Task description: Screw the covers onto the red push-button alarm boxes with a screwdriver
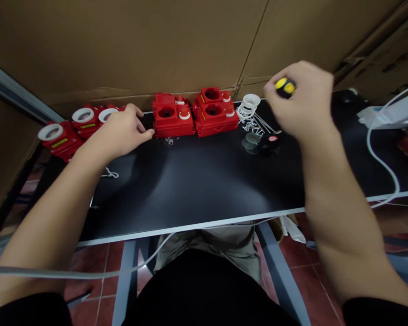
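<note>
My right hand point(301, 97) is raised above the right part of the table, closed around a screwdriver point(285, 87). Only the end of its yellow-and-black handle shows; the shaft is hidden. My left hand point(124, 129) hovers with fingers apart and nothing in them, just left of a red housing point(173, 124). Beside that stands another pair of red housings point(216, 120) with round openings. Left of my left hand, partly behind the forearm, are several red units point(63, 142) with white rings. White rings point(250, 102), loose screws point(250, 127) and clear discs point(251, 142) lie below and left of my right hand.
A brown cardboard wall point(139, 45) rises behind the black table point(190, 181). A white cable point(382, 156) hangs over the right front edge, and another cable point(132, 269) crosses before my body. A black round object with a red label point(272, 139) lies near the discs.
</note>
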Available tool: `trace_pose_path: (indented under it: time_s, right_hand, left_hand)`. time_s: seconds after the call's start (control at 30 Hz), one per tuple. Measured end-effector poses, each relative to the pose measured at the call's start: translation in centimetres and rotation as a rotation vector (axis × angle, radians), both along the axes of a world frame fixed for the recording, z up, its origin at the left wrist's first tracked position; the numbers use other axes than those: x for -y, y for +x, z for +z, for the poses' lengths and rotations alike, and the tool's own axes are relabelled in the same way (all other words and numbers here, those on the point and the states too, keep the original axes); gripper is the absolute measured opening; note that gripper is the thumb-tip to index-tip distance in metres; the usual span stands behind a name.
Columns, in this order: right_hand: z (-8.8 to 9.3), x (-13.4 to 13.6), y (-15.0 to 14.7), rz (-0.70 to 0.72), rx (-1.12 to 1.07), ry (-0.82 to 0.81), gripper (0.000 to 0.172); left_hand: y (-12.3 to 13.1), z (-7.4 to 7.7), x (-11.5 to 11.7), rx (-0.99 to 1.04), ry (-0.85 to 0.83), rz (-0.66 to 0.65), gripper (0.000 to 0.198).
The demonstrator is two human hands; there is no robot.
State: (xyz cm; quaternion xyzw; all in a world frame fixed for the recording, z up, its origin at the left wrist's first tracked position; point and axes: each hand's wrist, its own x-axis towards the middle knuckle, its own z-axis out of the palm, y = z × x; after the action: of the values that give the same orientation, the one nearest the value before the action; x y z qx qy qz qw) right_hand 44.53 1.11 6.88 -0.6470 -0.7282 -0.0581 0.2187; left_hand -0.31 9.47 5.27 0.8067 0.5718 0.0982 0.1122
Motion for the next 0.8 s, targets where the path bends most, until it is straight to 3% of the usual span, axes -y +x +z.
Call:
trace_pose_path:
  time_s: [0.1,0.2,0.33,0.53,0.8]
  right_hand:
    - [-1.6,0.1,-2.7,0.028,0.007,-0.068,0.037]
    - [-3.2,0.7,-5.3,0.109,0.087,-0.165,0.032]
    - [-4.5,1.5,-7.4,0.195,0.173,-0.263,0.037]
    - [-4.8,2.0,-9.9,0.270,0.224,-0.353,0.072]
    - [-4.3,2.5,-10.2,0.331,0.196,-0.420,0.056]
  left_hand:
    - [-1.1,1.1,-0.1,-0.037,-0.029,-0.005,0.052]
    - [-1.7,1.9,0.8,-0.037,-0.083,-0.019,0.046]
    - [-2.3,1.7,2.8,0.003,-0.107,-0.026,0.045]
    - [-2.6,1.0,5.0,0.071,-0.008,0.072,0.041]
    - [-2.1,0.4,5.7,0.081,-0.023,0.047,0.035]
